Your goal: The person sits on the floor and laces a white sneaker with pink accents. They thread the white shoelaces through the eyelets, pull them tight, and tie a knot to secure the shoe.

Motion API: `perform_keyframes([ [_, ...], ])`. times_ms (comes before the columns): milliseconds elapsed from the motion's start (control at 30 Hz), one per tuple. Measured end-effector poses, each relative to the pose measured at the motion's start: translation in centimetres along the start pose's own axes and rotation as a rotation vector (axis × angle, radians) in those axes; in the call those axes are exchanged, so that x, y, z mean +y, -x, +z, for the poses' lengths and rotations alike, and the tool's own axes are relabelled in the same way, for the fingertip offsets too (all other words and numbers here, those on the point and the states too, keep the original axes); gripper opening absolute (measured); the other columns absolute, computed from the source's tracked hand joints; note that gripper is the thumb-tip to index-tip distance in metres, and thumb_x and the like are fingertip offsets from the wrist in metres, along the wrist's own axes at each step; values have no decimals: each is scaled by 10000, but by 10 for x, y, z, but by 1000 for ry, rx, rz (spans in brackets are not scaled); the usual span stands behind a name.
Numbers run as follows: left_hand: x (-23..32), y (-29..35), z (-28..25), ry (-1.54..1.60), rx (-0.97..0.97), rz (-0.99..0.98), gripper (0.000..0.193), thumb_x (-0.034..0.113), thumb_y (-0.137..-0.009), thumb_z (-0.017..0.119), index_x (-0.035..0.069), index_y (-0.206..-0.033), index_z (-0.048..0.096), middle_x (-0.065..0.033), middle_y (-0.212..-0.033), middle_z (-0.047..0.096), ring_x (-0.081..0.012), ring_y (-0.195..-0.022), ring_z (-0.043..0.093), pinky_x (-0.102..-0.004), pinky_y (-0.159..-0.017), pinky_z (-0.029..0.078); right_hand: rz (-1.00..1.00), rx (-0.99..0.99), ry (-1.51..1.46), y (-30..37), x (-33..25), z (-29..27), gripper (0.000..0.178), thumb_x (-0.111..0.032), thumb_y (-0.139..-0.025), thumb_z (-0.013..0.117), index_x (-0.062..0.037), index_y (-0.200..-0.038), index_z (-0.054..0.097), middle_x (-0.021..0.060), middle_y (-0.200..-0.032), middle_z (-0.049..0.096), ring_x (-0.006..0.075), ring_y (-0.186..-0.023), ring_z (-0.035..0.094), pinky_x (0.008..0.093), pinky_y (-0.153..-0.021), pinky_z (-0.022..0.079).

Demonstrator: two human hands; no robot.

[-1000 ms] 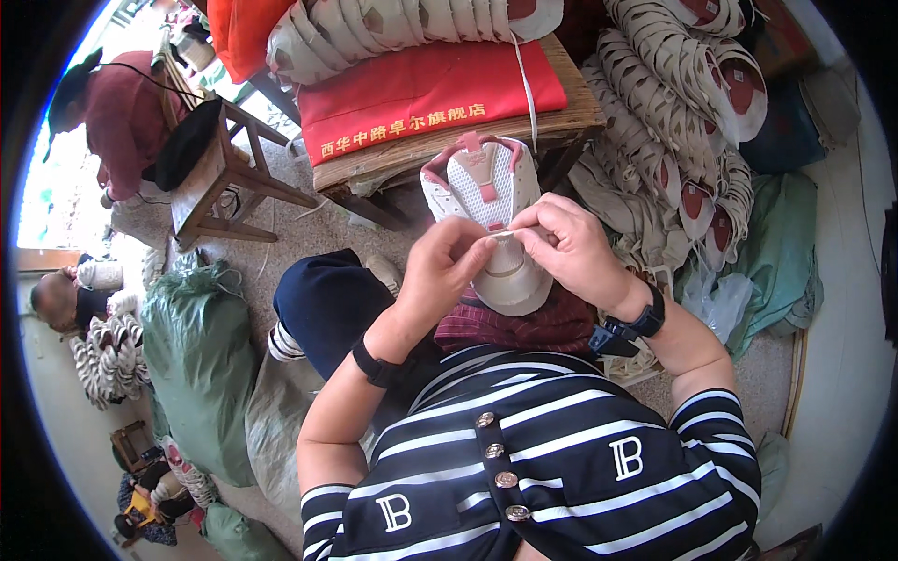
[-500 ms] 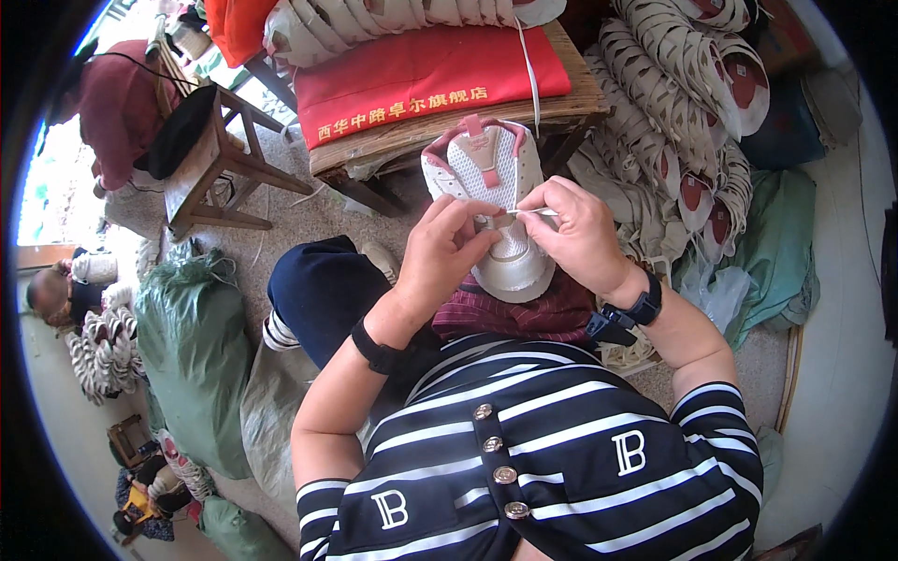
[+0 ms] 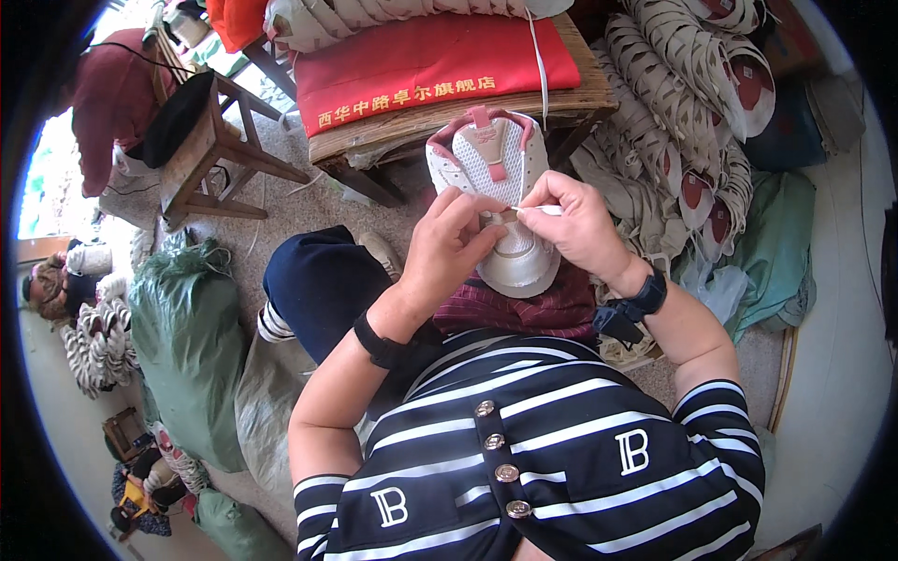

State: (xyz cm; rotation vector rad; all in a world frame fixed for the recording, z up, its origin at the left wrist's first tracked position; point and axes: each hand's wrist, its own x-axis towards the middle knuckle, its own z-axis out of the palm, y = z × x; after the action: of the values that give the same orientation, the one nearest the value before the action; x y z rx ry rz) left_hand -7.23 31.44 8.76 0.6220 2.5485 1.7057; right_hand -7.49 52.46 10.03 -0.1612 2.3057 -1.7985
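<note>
A white mesh sneaker upper [image 3: 482,164] with pink trim and a tan and pink tongue points its rounded toe toward me above my lap. My left hand [image 3: 456,241] grips its left edge, with the index fingertip and thumb bent in over the lacing area. My right hand [image 3: 580,224] pinches a white shoelace [image 3: 550,210] between thumb and forefinger at the throat of the upper. The fingertips of both hands almost meet there. The other fingers of my left hand are partly hidden.
Ahead stands a wooden table [image 3: 599,89] with a red cloth bag [image 3: 440,75] and a row of nested uppers [image 3: 374,21]. Stacked uppers [image 3: 655,84] fill the right side. A wooden stool [image 3: 210,154] and a green sack [image 3: 187,346] are on the left. Other people sit far left.
The view has shifted slightly. Both hands stay at the same place on the upper; my right hand's fingers have curled in more around the lace.
</note>
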Motion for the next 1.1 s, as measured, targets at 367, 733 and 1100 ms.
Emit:
perform_keyframes([
  [367,1,0,2,-20,4,-40,320,67,-801,775,106,-1105,686,-48,-807,486,-186,-685,525,-321,-629,468,-679,17,699,-3,-12,-3,129,-1,-784,674,-28,-885,598,130,-745,532,338,-698,595,392,-617,479],
  [733,-3,1,8,-11,40,-63,311,62,-777,784,98,-1064,670,-42,-785,465,-190,-687,490,-328,-624,446,-65,13,31,-3,1,4,69,-70,-865,688,-23,-896,646,72,-838,656,148,-767,621,280,-716,491],
  [1100,-1,5,13,-11,69,-94,321,55,-787,780,62,-1077,646,-58,-839,520,-186,-711,539,-312,-655,486,-173,54,149,-4,-1,10,31,-28,-912,655,-11,-930,636,5,-841,652,87,-717,613,268,-632,481],
])
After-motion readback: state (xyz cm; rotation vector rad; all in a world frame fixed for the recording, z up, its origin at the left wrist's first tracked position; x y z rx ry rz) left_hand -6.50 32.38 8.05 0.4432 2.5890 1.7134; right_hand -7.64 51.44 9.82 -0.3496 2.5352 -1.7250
